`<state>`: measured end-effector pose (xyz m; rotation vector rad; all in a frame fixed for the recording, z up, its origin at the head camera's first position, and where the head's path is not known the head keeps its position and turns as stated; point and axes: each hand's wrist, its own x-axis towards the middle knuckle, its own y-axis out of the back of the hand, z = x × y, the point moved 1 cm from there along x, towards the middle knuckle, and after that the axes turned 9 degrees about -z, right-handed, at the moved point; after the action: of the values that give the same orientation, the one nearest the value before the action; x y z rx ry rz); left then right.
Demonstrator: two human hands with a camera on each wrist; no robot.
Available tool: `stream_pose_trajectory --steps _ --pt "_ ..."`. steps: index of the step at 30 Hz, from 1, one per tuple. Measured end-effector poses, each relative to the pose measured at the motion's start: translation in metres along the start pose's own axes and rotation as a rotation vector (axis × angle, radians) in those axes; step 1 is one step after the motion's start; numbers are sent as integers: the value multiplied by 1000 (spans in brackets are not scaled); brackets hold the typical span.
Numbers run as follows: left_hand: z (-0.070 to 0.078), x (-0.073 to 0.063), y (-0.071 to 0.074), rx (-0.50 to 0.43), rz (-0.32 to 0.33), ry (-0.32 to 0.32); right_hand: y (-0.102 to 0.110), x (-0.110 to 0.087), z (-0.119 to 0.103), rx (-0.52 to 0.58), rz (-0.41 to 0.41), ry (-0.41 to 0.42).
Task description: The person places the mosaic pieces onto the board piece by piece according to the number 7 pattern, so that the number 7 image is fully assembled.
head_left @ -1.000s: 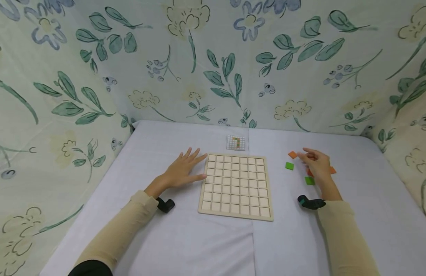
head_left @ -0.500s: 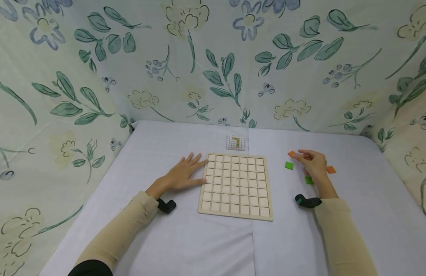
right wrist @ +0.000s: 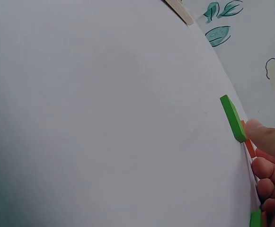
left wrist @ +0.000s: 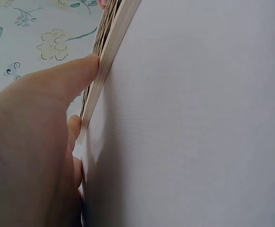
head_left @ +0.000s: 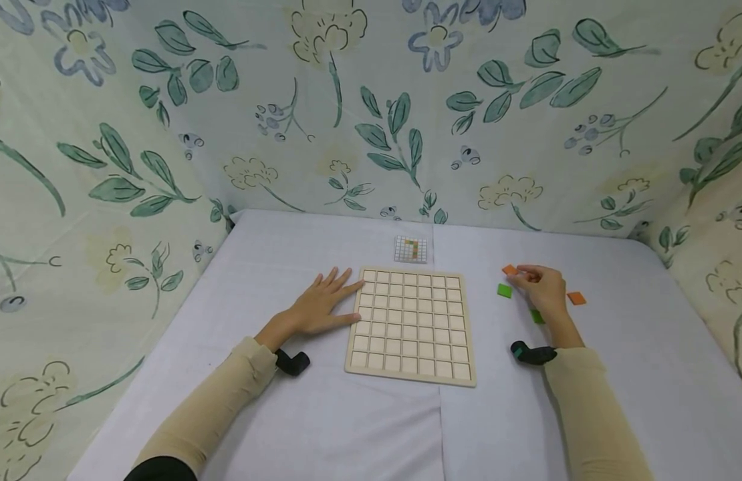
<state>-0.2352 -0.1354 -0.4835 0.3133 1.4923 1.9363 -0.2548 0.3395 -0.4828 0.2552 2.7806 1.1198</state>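
L hand [head_left: 315, 308] spread wide, holding nothing, thumb & fingertips at left rim of the square pale-wood grid board [head_left: 410, 329], mid-table [head_left: 287, 427]. R hand [head_left: 544, 288]: fingers curled, tips at the far flat orange square tile [head_left: 508, 270], right of the board; can't tell if it's actually pinched. Flat green square tile [head_left: 505, 290] lies just nearer, so a sloppy grab could prob. knock it. Thin orange tile might slip; too hard an L push could shift the board.
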Motion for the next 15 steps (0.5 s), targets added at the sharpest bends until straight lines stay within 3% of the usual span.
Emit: stream_pose_trajectory --steps 15 --pt "-3 1 -4 -3 6 -3 -4 -2 -4 -45 33 58"
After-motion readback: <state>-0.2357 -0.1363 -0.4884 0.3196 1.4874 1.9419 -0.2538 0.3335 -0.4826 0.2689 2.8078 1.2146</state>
